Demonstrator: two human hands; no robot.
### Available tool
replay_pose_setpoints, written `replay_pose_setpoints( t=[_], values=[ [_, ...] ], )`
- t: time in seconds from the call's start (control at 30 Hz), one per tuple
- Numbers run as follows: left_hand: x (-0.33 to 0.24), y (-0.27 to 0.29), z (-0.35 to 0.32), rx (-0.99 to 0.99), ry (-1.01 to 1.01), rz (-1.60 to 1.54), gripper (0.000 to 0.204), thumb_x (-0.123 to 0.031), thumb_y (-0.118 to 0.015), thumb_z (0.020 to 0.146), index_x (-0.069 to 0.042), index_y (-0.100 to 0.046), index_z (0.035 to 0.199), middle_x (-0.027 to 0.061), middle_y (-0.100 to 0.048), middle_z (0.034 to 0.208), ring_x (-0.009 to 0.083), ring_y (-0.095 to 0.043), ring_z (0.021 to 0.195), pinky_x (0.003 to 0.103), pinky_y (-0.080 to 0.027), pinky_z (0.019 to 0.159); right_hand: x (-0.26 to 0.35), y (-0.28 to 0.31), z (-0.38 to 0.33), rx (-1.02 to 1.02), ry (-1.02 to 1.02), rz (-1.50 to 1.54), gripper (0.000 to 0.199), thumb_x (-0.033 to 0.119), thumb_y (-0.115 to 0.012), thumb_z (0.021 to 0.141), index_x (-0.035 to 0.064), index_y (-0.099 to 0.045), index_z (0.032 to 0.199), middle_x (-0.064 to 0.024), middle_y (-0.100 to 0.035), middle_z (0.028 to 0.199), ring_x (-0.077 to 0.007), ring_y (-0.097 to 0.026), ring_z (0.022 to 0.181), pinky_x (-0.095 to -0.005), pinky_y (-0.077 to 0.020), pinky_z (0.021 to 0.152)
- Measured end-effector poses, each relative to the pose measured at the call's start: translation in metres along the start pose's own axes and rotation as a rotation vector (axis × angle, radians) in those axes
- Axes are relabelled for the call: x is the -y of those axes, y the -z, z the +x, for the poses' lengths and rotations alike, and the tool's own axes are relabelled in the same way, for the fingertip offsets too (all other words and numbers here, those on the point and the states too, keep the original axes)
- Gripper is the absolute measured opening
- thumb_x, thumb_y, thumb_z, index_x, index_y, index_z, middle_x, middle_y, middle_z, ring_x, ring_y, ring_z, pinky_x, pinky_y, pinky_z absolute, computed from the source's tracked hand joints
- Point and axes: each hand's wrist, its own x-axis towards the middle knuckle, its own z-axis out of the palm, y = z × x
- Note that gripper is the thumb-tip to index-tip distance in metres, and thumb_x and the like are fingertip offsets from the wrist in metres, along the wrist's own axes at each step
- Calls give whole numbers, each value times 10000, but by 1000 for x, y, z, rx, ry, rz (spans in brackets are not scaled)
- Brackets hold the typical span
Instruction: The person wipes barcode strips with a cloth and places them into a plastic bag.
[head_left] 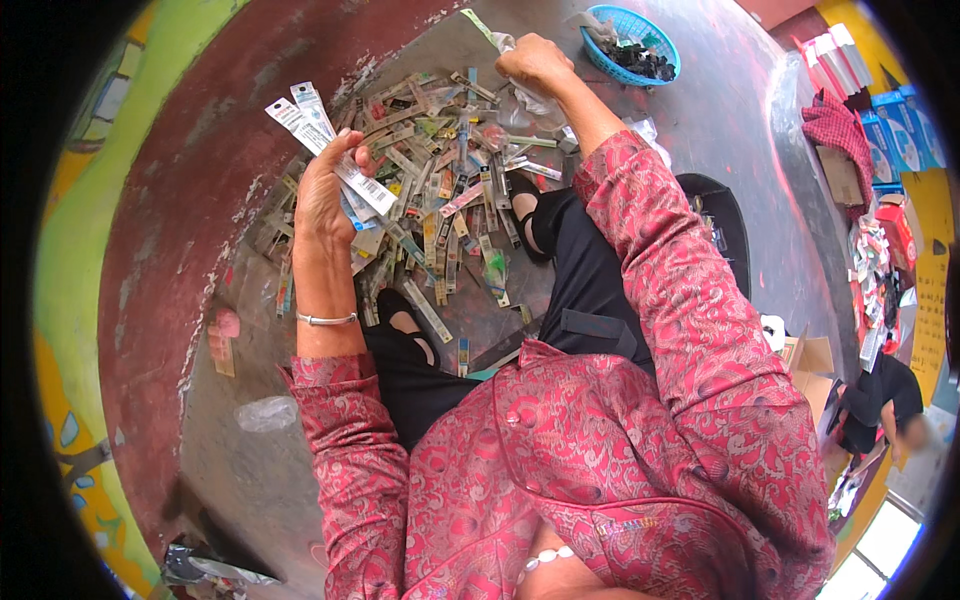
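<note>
My left hand (pixel 325 190) is raised over the left side of a heap, its fingers closed round a few long, narrow packets (pixel 362 185) with white labels and some blue. Their ends stick out above and below the hand. At the far side, my right hand (pixel 537 66) is closed on crumpled clear plastic film (pixel 530 100). A slim green-and-white strip (pixel 484 27) points up and left from that fist; whether it is gripped together with the film is hard to make out. Beneath and between both hands spreads the heap of slim packets (pixel 437 190), many clear, with coloured labels.
Beyond my right hand stands a blue plastic basket (pixel 672 72) with dark pieces inside. A dark red wall (pixel 150 250) curves along the left. A clear bag (pixel 267 414) lies near it. My black shoes (pixel 408 325) touch the heap's edge. Another person (pixel 880 405) is far right, near a cardboard box (pixel 808 368).
</note>
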Motion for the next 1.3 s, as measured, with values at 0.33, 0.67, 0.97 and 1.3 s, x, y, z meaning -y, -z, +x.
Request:
replay_pose_setpoints(
  t=[0.33,0.67,0.97,1.3],
  values=[
    [-2,4,-4,111,22,-164,270,-100,-609,805,12,-510,1029,-20,-442,636,57,-401,539,187,-326,444,13,17,-10,497,154,1232,238,209,-658,765,14,-561,861,-38,-587,686,-99,-563,555,-230,-463,462],
    [0,-10,-13,335,45,-231,395,-175,-522,843,5,-455,1188,115,-538,1097,210,-544,971,377,-470,842,67,8,-99,771,236,1242,218,74,-648,735,-28,-600,921,-108,-638,802,-155,-614,677,-271,-506,637],
    [11,-6,-21,256,18,-237,283,-132,-535,856,-12,-495,1109,71,-576,995,169,-574,880,326,-479,796,76,-33,-109,648,469,806,296,174,-639,693,-31,-632,906,-88,-643,804,-147,-574,723,-296,-439,696],
    [4,-11,-24,110,-58,-115,274,-17,-501,787,13,-499,1059,131,-584,986,221,-599,825,357,-513,717,69,19,-111,446,409,990,172,158,-631,748,7,-614,828,-83,-635,745,-127,-575,602,-271,-467,564]
  ],
)
